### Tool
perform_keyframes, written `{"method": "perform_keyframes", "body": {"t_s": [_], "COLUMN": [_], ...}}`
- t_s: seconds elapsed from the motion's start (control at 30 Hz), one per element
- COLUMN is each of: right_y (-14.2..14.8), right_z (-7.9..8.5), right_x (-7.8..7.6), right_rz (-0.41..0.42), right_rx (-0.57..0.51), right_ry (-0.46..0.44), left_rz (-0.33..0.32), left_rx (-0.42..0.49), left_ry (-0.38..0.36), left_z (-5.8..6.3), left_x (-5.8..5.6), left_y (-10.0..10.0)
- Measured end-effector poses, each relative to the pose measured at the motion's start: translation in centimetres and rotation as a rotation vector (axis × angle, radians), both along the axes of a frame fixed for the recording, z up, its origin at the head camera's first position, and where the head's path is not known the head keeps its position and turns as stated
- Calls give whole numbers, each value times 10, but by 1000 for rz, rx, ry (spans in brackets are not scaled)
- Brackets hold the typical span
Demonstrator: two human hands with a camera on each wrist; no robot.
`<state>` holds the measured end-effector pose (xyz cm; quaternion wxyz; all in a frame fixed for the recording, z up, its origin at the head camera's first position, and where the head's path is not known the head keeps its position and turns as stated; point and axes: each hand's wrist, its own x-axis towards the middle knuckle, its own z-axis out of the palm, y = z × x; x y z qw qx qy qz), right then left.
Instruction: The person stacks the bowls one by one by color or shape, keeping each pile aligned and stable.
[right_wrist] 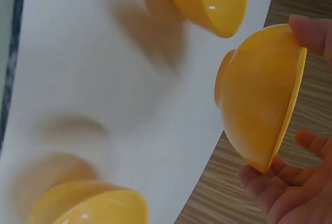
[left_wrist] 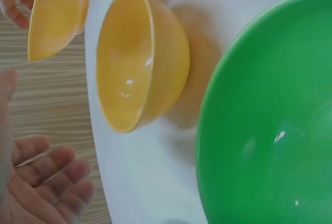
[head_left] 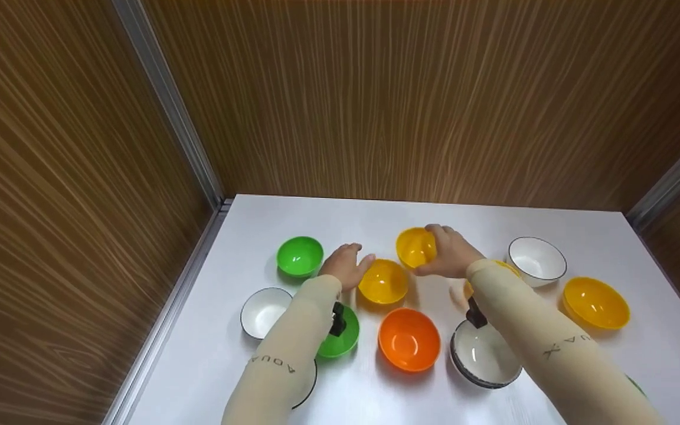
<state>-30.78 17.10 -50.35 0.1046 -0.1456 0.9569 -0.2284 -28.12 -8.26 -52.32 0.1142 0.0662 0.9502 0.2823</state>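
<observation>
My right hand (head_left: pixel 451 254) grips a yellow bowl (head_left: pixel 414 248) by its rim. In the right wrist view that bowl (right_wrist: pixel 257 89) is tipped on its side, with the thumb and fingers (right_wrist: pixel 280 190) at opposite ends of the rim; its foot ring appears raised off the table. My left hand (head_left: pixel 345 267) has its fingers spread and holds nothing. It is beside a second yellow bowl (head_left: pixel 383 283), which stands upright on the table. The left wrist view shows the left palm (left_wrist: pixel 39 187) turned up, with that second bowl (left_wrist: pixel 129 63) apart from it.
Around the hands stand a green bowl (head_left: pixel 300 256), another green bowl (head_left: pixel 347 335) under the left wrist, an orange bowl (head_left: pixel 409 340), stacked white bowls (head_left: pixel 486 354), white bowls (head_left: pixel 536 258) (head_left: pixel 264 311) and a yellow bowl (head_left: pixel 595 302). The right forearm partly hides another yellow bowl (right_wrist: pixel 98 206). A wood-grain wall (head_left: pixel 411 106) rises behind.
</observation>
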Motion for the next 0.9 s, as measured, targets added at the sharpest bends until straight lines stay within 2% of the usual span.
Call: {"method": "perform_keyframes", "body": {"t_s": [0.17, 0.6, 0.9], "right_y": [-15, -46, -54], "right_z": [0, -2, -4], "right_x": [4, 8, 11], "right_rz": [66, 152, 169], "right_rx": [-43, -46, -25], "right_ry": [5, 32, -8], "left_rz": [37, 131, 129], "left_rx": [21, 123, 94], "left_ry": [62, -12, 65], "left_z": [-2, -4, -9], "left_x": [-3, -6, -5], "left_y": [-2, 15, 15]}}
